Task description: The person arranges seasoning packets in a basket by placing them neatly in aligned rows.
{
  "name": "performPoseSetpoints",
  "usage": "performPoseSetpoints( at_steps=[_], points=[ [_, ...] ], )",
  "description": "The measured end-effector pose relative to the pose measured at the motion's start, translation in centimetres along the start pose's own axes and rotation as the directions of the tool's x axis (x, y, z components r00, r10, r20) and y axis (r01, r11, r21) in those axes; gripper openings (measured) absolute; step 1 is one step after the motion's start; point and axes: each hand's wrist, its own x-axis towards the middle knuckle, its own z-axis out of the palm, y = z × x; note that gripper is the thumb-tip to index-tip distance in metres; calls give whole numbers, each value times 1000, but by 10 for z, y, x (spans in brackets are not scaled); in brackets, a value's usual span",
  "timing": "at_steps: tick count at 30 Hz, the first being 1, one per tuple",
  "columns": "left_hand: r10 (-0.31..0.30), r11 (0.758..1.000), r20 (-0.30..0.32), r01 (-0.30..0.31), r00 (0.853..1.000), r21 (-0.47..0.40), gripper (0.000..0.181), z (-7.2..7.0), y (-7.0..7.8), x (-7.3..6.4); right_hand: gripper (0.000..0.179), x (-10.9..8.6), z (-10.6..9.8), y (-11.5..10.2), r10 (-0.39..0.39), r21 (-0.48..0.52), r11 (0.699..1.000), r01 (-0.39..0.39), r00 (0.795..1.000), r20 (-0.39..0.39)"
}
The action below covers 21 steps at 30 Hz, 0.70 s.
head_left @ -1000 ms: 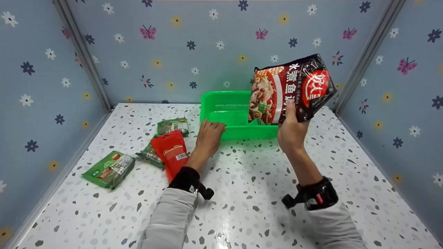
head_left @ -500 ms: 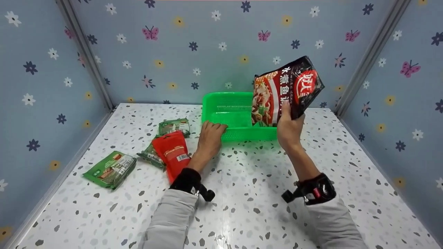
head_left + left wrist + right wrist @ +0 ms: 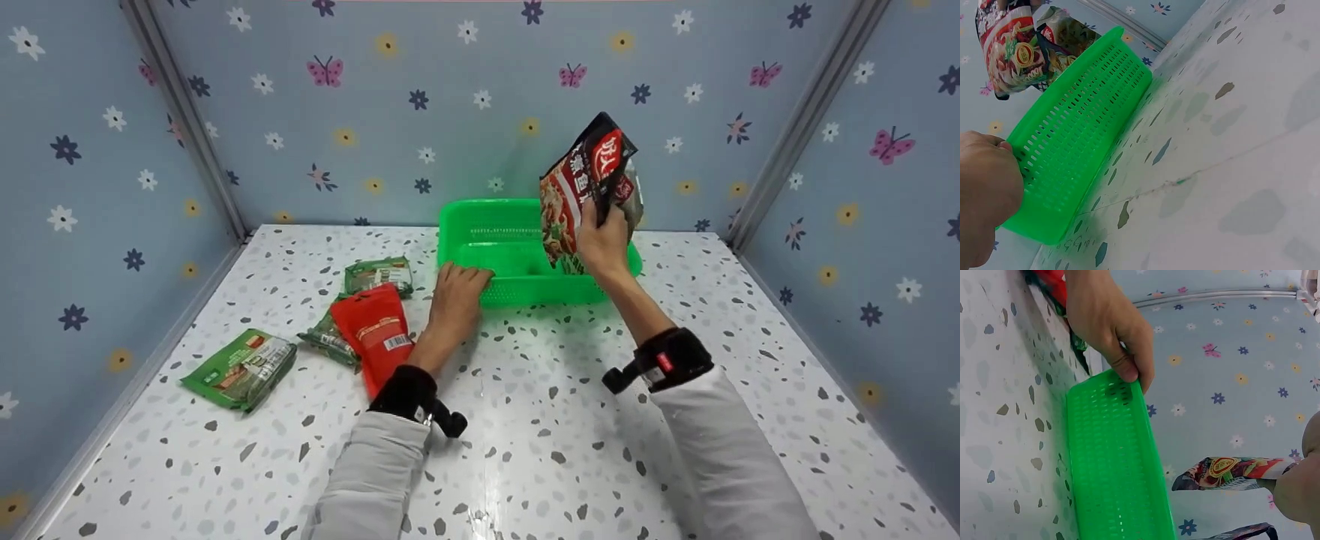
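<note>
Right hand (image 3: 604, 244) has swung inward, to the left, and twisted: the black-and-red glossy plastic food packet (image 3: 564, 202) showed its wide front a second ago, now it's angled and looks narrow. A second dark, shiny plastic packet (image 3: 1069, 31) now shows behind it. Left hand (image 3: 456, 300) unchanged.

Black-and-red packet is tilted over the right part of the green perforated plastic basket (image 3: 525, 290), above the rim in both wrist views and not let go, so handling looks mid-step. Right hand pinches it, thumb on the front. Can't tell whether the second packet is in the same grip. Left hand holds the basket's near rim toward its left end, probably steadying it.

Basket sits upright on the white speckled bench (image 3: 525, 450) near the back wall. Its left part shows green floor; the right part is mostly hidden by the packets and hand, contents there unclear.

Outside the basket, left side: a flat red pouch with a barcode (image 3: 375, 337) lies partly over a small green plastic packet (image 3: 328, 341); another green packet is just behind, a third well apart at far left.
</note>
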Motion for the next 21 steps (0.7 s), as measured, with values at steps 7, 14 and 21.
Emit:
performPoseSetpoints(
  at_steps=[7,14,21],
  points=[
    [-9,1000,24,9,1000,-6,32,-2,0,-1,41,45,21,58,1,-100,995,10,994,112],
    [-24,1000,47,25,999,-6,27,-5,2,-1,50,81,41,111,28,-224,975,11,984,173],
    [-11,1000,34,11,999,3,26,-5,1,-2,25,76,40,107,133,-228,971,-69,950,281]
  ],
)
